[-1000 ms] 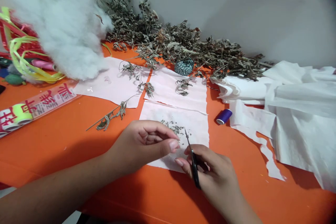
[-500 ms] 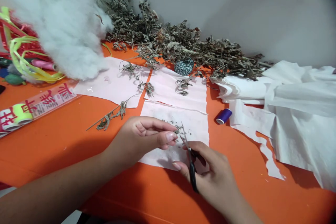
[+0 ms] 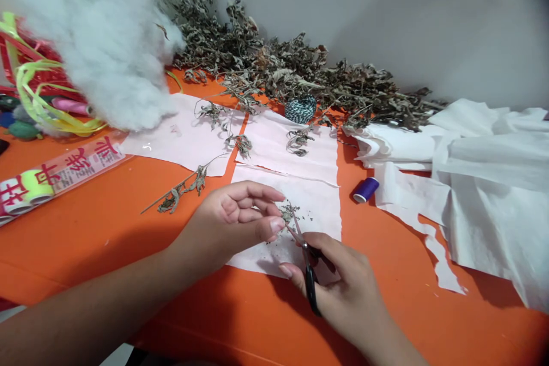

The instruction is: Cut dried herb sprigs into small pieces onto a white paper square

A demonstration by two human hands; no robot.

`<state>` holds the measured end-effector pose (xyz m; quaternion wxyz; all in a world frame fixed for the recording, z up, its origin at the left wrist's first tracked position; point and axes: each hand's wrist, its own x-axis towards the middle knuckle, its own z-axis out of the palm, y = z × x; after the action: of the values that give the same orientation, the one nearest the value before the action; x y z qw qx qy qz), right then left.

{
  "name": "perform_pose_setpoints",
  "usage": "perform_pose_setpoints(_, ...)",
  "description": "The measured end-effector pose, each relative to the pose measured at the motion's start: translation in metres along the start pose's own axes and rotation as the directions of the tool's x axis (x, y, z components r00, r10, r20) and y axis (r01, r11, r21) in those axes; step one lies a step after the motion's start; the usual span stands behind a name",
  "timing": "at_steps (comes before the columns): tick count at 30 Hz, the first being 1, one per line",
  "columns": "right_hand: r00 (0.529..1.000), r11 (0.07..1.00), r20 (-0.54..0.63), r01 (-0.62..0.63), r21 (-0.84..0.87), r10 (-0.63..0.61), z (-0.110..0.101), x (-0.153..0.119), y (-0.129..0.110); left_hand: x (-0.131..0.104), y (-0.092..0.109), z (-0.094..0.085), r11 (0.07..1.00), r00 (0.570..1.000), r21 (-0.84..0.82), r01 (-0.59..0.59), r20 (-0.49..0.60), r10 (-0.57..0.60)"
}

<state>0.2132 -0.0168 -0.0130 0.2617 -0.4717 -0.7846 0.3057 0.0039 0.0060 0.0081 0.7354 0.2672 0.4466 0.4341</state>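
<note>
Black-handled scissors point(image 3: 305, 246) are gripped in my right hand point(image 3: 351, 283), their blades apart and pointing away toward my left fingertips. My left hand point(image 3: 240, 217) has its fingers curled toward the thumb around a small dried leaf point(image 3: 286, 215), its index finger lifted; the leaf is partly hidden by the fingers and lies close to the blades. Underneath both hands is a white cloth sheet point(image 3: 257, 254) strewn with dark leaf crumbs point(image 3: 304, 218).
Dried plant stalks point(image 3: 274, 63) line the wall behind. A dark-and-white twine ball point(image 3: 300, 108) sits before them. White stuffing point(image 3: 115, 57) and a thread pack point(image 3: 68, 174) are left. A blue spool point(image 3: 366, 190) and white fabric point(image 3: 480, 206) lie right. One sprig point(image 3: 182, 190) rests on the orange table.
My left index finger has lifted away from the thumb, so the hand is less tightly pinched. The scissors have shifted slightly left and nearer the leaf.
</note>
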Motion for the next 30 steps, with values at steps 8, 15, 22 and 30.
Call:
perform_pose_setpoints(8, 1.000, 0.996, 0.020, 0.005, 0.088, -0.007, 0.0019, -0.0029, 0.0023, -0.0044, 0.0008, 0.0024, 0.999, 0.996, 0.010, -0.045, 0.075, 0.044)
perform_pose_setpoints(15, 0.999, 0.986, 0.027, 0.013, 0.163, -0.018, 0.0030, -0.0042, 0.0042, -0.0036, 0.0010, 0.0026, 1.000, 0.995, 0.015, 0.008, 0.102, -0.010)
perform_pose_setpoints(22, 0.999, 0.986, 0.041, 0.011, 0.165, -0.018, 0.0043, -0.0053, 0.0052, -0.0053, -0.0003, 0.0039, 0.999, 0.997, 0.032, -0.010, 0.074, 0.008)
perform_pose_setpoints(30, 0.998, 0.977, 0.059, 0.003, 0.214, -0.016, 0.0043, -0.0052, 0.0044, -0.0060, -0.0014, 0.0026, 0.999, 0.995, 0.032, -0.029, 0.094, 0.026)
